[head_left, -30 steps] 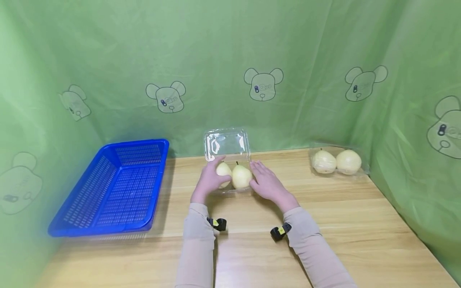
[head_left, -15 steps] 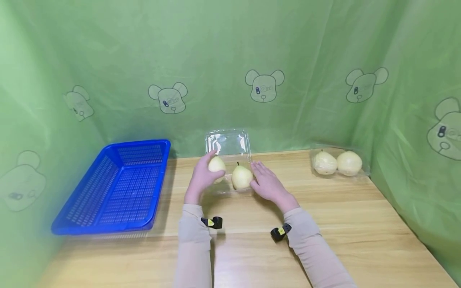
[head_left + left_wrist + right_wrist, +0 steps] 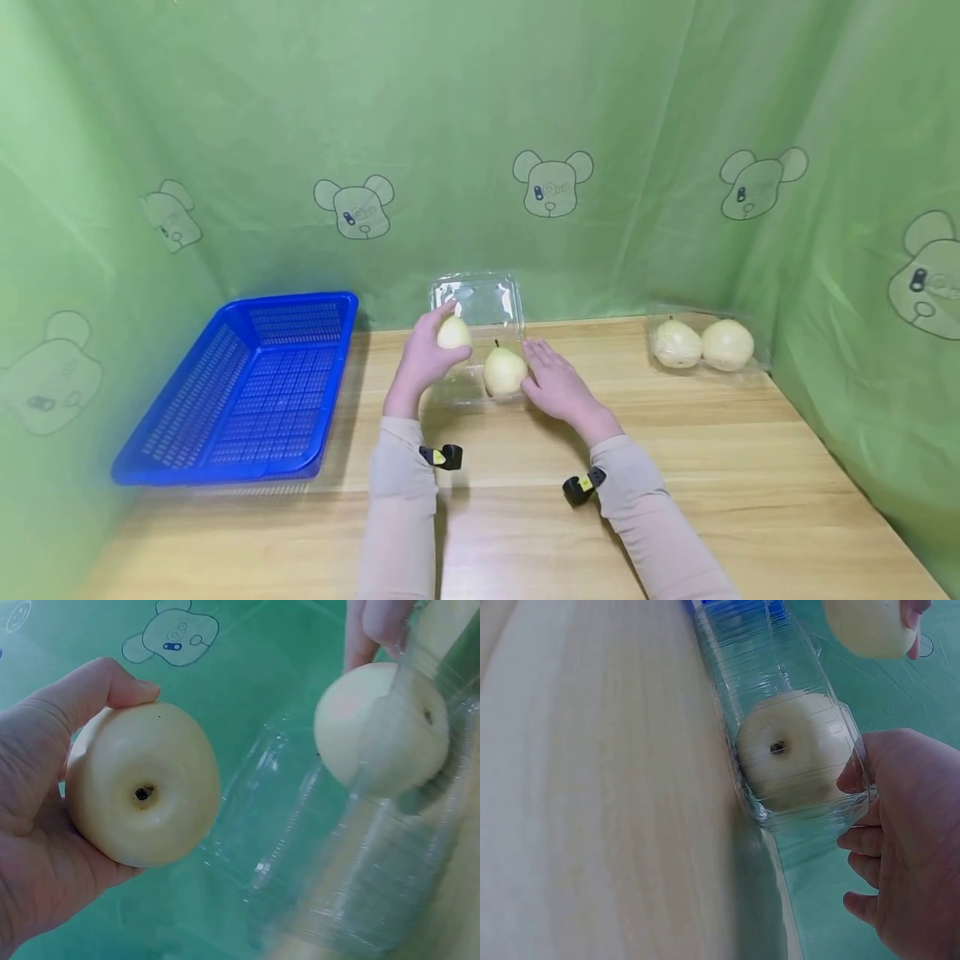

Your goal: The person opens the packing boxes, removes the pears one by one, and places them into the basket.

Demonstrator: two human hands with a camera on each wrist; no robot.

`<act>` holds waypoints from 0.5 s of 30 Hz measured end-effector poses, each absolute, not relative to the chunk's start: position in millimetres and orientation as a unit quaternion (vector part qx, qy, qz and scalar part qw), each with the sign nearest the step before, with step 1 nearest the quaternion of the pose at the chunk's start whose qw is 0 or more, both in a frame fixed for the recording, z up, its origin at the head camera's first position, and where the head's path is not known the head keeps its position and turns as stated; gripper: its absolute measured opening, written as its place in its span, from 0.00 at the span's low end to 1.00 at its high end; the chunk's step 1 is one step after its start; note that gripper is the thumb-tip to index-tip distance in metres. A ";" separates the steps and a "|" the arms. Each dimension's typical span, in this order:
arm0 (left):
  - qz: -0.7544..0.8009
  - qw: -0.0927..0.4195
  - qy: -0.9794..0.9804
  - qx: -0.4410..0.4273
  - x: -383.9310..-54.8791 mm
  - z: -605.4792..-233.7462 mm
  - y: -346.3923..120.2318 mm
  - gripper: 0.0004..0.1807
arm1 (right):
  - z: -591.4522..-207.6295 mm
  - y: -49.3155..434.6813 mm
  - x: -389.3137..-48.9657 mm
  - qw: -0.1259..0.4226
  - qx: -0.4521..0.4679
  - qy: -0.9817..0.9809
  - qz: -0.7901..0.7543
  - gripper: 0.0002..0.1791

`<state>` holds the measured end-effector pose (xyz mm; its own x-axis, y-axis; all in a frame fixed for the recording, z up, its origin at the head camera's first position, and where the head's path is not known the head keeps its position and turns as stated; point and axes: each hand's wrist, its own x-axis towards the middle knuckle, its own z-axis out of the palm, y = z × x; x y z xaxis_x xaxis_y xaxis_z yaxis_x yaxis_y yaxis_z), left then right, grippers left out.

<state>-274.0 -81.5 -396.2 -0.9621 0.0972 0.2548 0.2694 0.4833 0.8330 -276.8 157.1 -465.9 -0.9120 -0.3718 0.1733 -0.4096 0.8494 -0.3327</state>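
My left hand (image 3: 423, 354) grips a pale yellow pear (image 3: 142, 784), thumb on one side and fingers on the other. The pear is raised above an open clear plastic clamshell box (image 3: 457, 387), whose lid (image 3: 487, 300) stands up at the back. A second pear (image 3: 504, 371) sits in the right half of the box, stem up. At the box's right end, my right hand (image 3: 558, 383) holds the wall, its thumb (image 3: 853, 776) over the rim by that pear and its fingers outside. The box wall partly veils the second pear in both wrist views.
To the left lies a blue perforated plastic basket (image 3: 255, 400). At the back right stands another clear box (image 3: 757, 354) with two pears (image 3: 727, 344) inside. Green printed curtains (image 3: 450, 125) enclose the wooden table (image 3: 517, 517) at the back and sides.
My left hand has lifted its pear out of the box's left half, moving left and then up. My right hand and the other pear have stayed in place.
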 end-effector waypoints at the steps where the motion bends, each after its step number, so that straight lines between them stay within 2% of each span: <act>1: -0.492 0.090 -0.859 -0.112 -274.5 -393.4 -82.1 0.46 | -465.8 156.9 -276.7 0.050 0.204 -0.960 0.186 0.36; 15: -0.431 0.125 -0.883 -0.136 -274.5 -358.7 -100.4 0.45 | -468.1 157.1 -279.8 0.049 0.207 -0.959 0.186 0.36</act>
<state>-274.5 -100.4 -358.7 -0.9318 0.1312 0.3384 0.3476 0.5910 0.7280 -279.8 157.1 -468.1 -0.9098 -0.3778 0.1717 -0.4146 0.8456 -0.3362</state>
